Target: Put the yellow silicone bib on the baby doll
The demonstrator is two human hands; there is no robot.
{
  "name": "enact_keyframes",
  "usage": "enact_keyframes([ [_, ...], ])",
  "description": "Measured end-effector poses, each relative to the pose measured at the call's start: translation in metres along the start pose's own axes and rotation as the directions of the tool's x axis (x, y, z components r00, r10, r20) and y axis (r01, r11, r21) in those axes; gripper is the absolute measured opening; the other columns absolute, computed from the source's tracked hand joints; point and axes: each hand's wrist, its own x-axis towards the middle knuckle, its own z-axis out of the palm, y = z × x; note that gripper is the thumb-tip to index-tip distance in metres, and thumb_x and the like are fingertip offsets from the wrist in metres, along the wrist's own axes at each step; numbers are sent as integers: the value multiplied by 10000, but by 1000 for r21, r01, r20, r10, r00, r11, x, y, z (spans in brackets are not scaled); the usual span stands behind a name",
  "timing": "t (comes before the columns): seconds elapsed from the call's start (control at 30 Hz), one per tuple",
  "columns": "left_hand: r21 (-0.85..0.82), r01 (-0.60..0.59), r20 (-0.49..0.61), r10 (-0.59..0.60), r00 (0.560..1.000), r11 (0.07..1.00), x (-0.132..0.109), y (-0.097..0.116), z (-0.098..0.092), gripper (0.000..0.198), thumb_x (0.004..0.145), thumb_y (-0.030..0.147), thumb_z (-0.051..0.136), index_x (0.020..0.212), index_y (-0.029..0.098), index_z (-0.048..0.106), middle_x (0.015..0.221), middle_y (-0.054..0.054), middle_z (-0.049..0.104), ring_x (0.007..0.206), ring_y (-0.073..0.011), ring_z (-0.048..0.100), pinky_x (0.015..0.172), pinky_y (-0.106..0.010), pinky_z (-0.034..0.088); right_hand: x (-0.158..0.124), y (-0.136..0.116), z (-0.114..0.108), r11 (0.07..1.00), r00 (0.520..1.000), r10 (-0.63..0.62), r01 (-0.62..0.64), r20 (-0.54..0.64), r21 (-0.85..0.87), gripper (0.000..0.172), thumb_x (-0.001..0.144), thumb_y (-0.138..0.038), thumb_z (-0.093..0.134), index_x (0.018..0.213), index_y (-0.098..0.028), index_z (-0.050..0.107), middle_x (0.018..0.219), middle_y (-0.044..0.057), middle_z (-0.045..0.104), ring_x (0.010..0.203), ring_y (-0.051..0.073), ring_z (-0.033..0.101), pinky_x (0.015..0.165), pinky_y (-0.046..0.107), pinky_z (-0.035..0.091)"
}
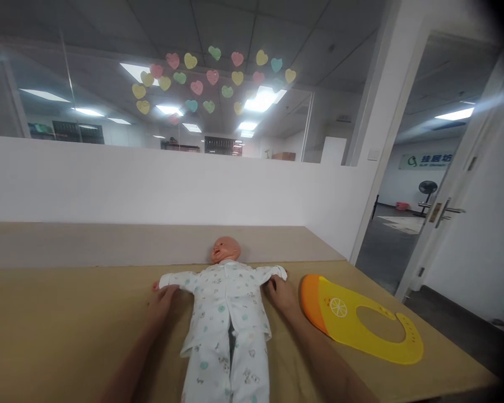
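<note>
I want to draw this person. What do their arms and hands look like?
Both forearms are bare, with no sleeves showing. The left hand and the right hand wear no gloves. No watch, ring or bracelet can be made out, though the picture is a little blurry.

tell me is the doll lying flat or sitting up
Lying flat: the doll is on its back on the table, arms spread, left hand and right hand at its sleeves.

White printed doll suit (227, 313), yellow-orange bib (348, 322), seemingly tan table (67, 324)
</note>
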Motion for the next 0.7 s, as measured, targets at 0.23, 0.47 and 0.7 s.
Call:
enact_keyframes([
  [0.23, -126, -121, 91, 133, 987, 985, -10, 0, 7, 341, 831, 437, 471, 892, 204, 711, 1048, -62, 743, 1085, -274, 639, 991, -384, 468, -6, -3, 4, 995, 999, -38, 38, 6, -97, 311, 934, -231, 386, 999, -157, 682, 1039, 103, 709, 988, 208, 637, 812, 270, 390],
  [0.47, -3, -117, 68, 117, 991, 993, 3, 3, 11, 320, 831, 400, 452, 789, 193, 692, 934, -77, 743, 982, -270, 658, 902, -378, 487, 6, -5, 4, 990, 995, -89, 94, 54, -100, 289, 902, -164, 393, 989, -136, 667, 1088, 104, 686, 1036, 205, 597, 881, 273, 385],
  [0.7, 70, -148, 5, 148, 989, 986, 19, 2, 22, 228, 812, 293, 487, 833, 170, 678, 902, -77, 733, 894, -239, 675, 810, -350, 511, 26, -7, 12, 985, 991, -112, 120, 73, -122, 274, 901, -149, 394, 974, -123, 657, 1102, 115, 675, 1057, 209, 582, 912, 274, 371],
])
